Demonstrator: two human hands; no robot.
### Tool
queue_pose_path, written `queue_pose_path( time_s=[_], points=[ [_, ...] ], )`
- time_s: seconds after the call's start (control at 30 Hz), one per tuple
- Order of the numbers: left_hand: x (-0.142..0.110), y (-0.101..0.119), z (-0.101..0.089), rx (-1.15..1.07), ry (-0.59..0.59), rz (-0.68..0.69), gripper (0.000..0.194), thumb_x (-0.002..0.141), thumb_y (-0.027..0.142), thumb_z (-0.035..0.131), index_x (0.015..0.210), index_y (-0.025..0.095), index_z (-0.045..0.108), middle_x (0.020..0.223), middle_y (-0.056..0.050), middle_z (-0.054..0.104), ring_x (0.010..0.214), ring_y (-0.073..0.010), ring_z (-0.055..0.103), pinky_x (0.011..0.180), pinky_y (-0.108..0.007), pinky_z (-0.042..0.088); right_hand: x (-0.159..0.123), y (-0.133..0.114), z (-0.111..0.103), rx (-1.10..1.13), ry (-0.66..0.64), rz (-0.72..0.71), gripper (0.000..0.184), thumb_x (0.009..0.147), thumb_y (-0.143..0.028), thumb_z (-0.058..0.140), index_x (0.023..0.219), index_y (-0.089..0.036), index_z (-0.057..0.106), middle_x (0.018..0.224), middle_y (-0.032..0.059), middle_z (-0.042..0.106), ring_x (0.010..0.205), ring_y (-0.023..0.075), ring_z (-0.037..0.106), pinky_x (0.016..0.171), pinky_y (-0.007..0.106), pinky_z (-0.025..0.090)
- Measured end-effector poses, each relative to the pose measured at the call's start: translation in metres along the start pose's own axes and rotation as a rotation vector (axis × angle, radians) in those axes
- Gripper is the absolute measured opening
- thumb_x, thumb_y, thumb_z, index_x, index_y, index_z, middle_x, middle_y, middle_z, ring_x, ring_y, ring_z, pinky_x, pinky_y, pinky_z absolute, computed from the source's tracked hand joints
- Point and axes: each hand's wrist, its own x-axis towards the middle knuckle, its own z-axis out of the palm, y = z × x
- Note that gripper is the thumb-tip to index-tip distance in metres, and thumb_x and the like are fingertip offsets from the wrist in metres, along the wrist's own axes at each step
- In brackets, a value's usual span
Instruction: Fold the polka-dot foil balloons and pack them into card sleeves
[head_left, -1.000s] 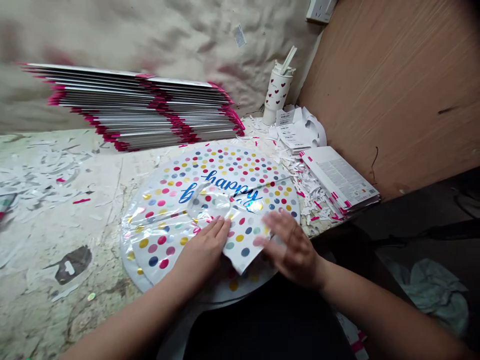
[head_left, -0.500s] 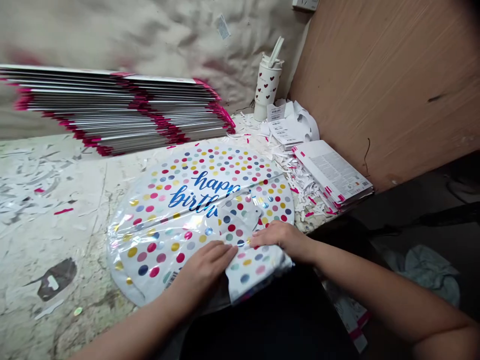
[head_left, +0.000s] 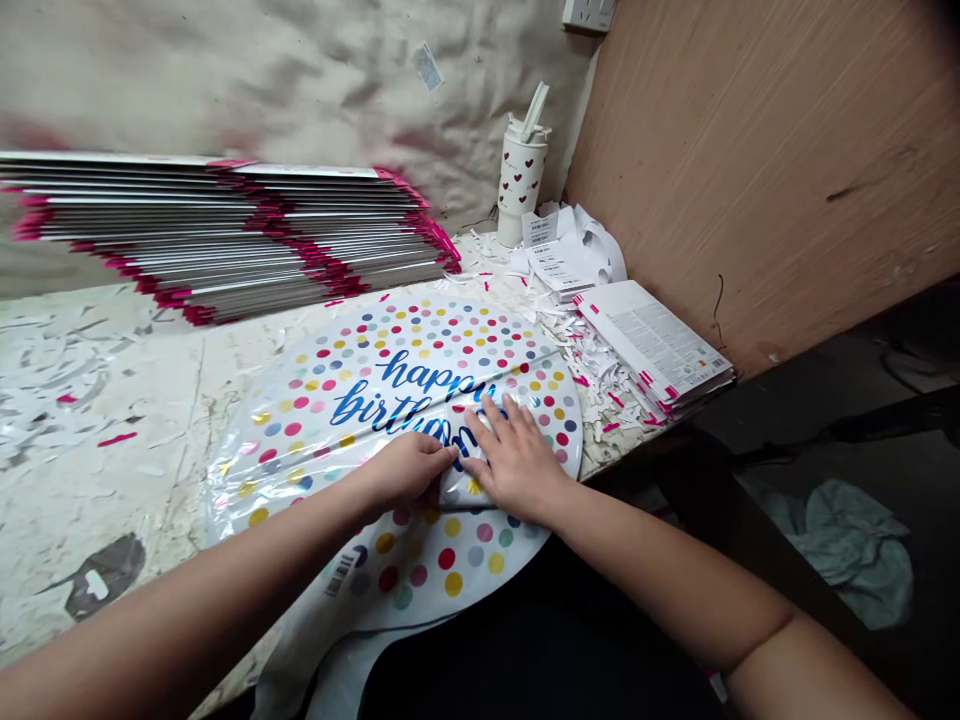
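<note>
Round foil balloon [head_left: 442, 345], white, multicoloured dots, blue "happy birthday" script, folded over at 6 o'clock; left hand [head_left: 409, 470], right hand [head_left: 514, 460]: grips open, pressing flat on it.

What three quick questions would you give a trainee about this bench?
1. True or false: the left hand rests on the polka-dot foil balloon.
2. What colour edges the stacked flat packs? A pink, B green, C orange.
3. What shape is printed on the white tumbler?

Key: 1 true; 2 A; 3 hearts.
</note>
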Motion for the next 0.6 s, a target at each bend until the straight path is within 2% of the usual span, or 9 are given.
queue_pose_path(
  time_s=[0.07, 0.13, 0.2, 0.3, 0.37, 0.43, 0.5, 0.53, 0.6],
  points=[
    [-0.015, -0.001, -0.006, -0.103, 0.017, 0.01, 0.033, 0.074, 0.05, 0.051, 0.08, 0.018, 0.057, 0.07, -0.006, 0.066, 0.057, -0.0176, 0.062, 0.042, -0.023, 0.044, -0.001, 0.001, 0.01, 0.006, -0.074, 0.037, 0.06, 0.089, -0.049, 0.034, 0.14, -0.017, 0.032, 0.147, 0.0129, 0.025, 0.134, 0.0369, 0.017, 0.106, 0.055, 0.02],
    [-0.031, -0.003, -0.012, -0.311, 0.025, -0.038, 0.037, 0.073, 0.047, 0.056, 0.098, 0.019, 0.056, 0.097, -0.009, 0.067, 0.082, -0.0188, 0.065, 0.058, -0.025, 0.05, 0.001, 0.004, 0.015, 0.017, -0.105, 0.073, 0.06, 0.09, -0.047, 0.032, 0.141, -0.016, 0.028, 0.148, 0.0121, 0.022, 0.135, 0.0367, 0.014, 0.108, 0.054, 0.017],
    [-0.039, -0.006, -0.014, -0.5, 0.008, -0.128, 0.043, 0.069, 0.042, 0.063, 0.103, 0.019, 0.055, 0.107, -0.011, 0.064, 0.092, -0.0194, 0.064, 0.066, -0.026, 0.051, 0.002, 0.005, 0.016, 0.026, -0.105, 0.082, 0.06, 0.091, -0.046, 0.031, 0.142, -0.016, 0.026, 0.149, 0.0116, 0.02, 0.136, 0.0369, 0.012, 0.108, 0.054, 0.016],
    [-0.028, -0.007, -0.008, -0.494, -0.059, -0.192, 0.04, 0.062, 0.042, 0.07, 0.091, 0.018, 0.057, 0.081, -0.005, 0.067, 0.07, -0.0157, 0.065, 0.054, -0.022, 0.047, 0.0, 0.0, 0.016, 0.03, -0.084, 0.074, 0.06, 0.091, -0.048, 0.029, 0.142, -0.016, 0.026, 0.149, 0.0115, 0.02, 0.136, 0.0366, 0.012, 0.108, 0.054, 0.016],
    [-0.014, -0.002, -0.002, -0.362, -0.121, -0.167, 0.037, 0.061, 0.046, 0.07, 0.075, 0.017, 0.053, 0.056, 0.001, 0.059, 0.045, -0.0105, 0.055, 0.04, -0.018, 0.036, 0.001, 0.0, 0.013, 0.022, -0.08, 0.042, 0.06, 0.091, -0.049, 0.028, 0.142, -0.017, 0.027, 0.148, 0.0104, 0.023, 0.136, 0.0339, 0.015, 0.109, 0.051, 0.018],
    [-0.005, 0.006, 0.003, -0.264, -0.129, -0.139, 0.035, 0.062, 0.046, 0.068, 0.065, 0.018, 0.046, 0.042, 0.005, 0.05, 0.035, -0.0083, 0.044, 0.034, -0.017, 0.027, 0.005, 0.011, 0.003, 0.008, -0.082, -0.003, 0.06, 0.089, -0.053, 0.031, 0.141, -0.023, 0.028, 0.148, 0.0058, 0.026, 0.135, 0.0286, 0.021, 0.109, 0.043, 0.024],
    [-0.007, 0.014, 0.006, -0.318, -0.083, -0.094, 0.027, 0.065, 0.037, 0.066, 0.067, 0.02, 0.045, 0.045, 0.004, 0.053, 0.039, -0.0101, 0.049, 0.036, -0.018, 0.033, 0.014, 0.038, -0.016, -0.027, -0.028, 0.06, 0.062, 0.087, -0.056, 0.035, 0.141, -0.027, 0.026, 0.149, 0.0039, 0.023, 0.136, 0.0256, 0.02, 0.108, 0.039, 0.026],
    [-0.011, 0.018, 0.007, -0.4, -0.067, -0.074, 0.02, 0.067, 0.031, 0.063, 0.072, 0.02, 0.047, 0.052, 0.003, 0.058, 0.047, -0.012, 0.056, 0.041, -0.019, 0.04, 0.02, 0.057, -0.027, -0.052, 0.023, 0.148, 0.066, 0.086, -0.056, 0.037, 0.142, -0.025, 0.023, 0.15, 0.0063, 0.019, 0.137, 0.0272, 0.016, 0.108, 0.042, 0.024],
    [-0.021, 0.02, 0.006, -0.565, -0.057, -0.047, 0.017, 0.07, 0.021, 0.054, 0.086, 0.021, 0.051, 0.068, 0.0, 0.065, 0.063, -0.0155, 0.065, 0.055, -0.024, 0.05, 0.03, 0.1, -0.049, -0.118, 0.149, 0.408, 0.073, 0.088, -0.049, 0.038, 0.143, -0.009, 0.012, 0.149, 0.0212, 0.005, 0.137, 0.0364, 0.001, 0.104, 0.059, 0.013]
  ],
)
